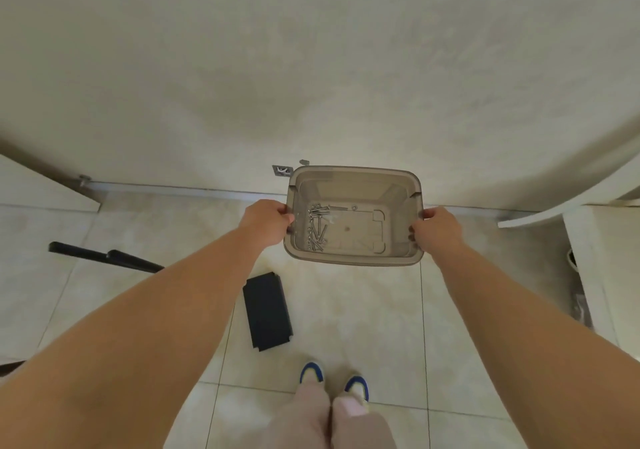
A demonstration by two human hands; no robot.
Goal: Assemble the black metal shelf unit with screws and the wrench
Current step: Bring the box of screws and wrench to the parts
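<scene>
The left hand (268, 221) and right hand (439, 230) each curl their fingers over opposite short rims of a translucent plastic bin (353, 258), carrying it in the air out in front of the body. Between the hands, a loose pile of screws (317, 226) lies on the bin floor, gathered toward the left hand's end; whether the wrench is among them I cannot tell. If the bin tips or is set down hard, the hardware would likely slide or bounce out and scatter on the tiles. Below the left forearm lie a black shelf panel (267, 311) and, further left, black metal posts (104, 257); the panel sits near the feet (334, 379) and could be stepped on.
</scene>
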